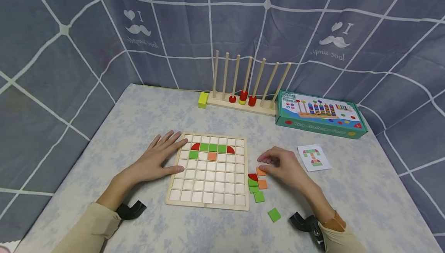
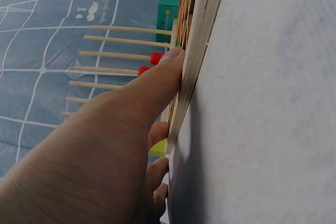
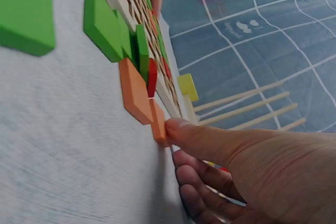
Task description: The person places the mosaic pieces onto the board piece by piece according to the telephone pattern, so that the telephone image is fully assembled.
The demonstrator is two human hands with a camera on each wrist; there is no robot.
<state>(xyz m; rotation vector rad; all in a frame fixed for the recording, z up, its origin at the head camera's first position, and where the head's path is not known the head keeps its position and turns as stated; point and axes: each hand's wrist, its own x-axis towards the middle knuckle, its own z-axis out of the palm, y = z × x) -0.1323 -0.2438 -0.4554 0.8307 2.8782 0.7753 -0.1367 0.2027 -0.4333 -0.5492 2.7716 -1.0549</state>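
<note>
A wooden grid board [image 1: 207, 205] lies on the table. Its upper rows carry green squares [image 1: 213, 148], red quarter-circles [image 1: 231, 150] and an orange square [image 1: 212, 156]. My left hand [image 1: 156, 162] rests along the board's left edge, fingers spread, with the thumb on the rim in the left wrist view. Beyond the right edge, my right hand [image 1: 283, 168] is at an orange tile [image 3: 158, 124]; the thumb tip touches it while the other fingers bend loosely alongside. Another orange tile [image 1: 262, 184], a red quarter-circle [image 1: 253, 177] and several green tiles [image 1: 259, 197] lie close by.
A pattern card [image 1: 314, 157] lies right of my right hand. At the back stand a peg rack [image 1: 222, 99] with red and yellow rings, a yellow block [image 1: 202, 100] and a green game box [image 1: 321, 114]. One loose green tile [image 1: 274, 214] lies nearer the front.
</note>
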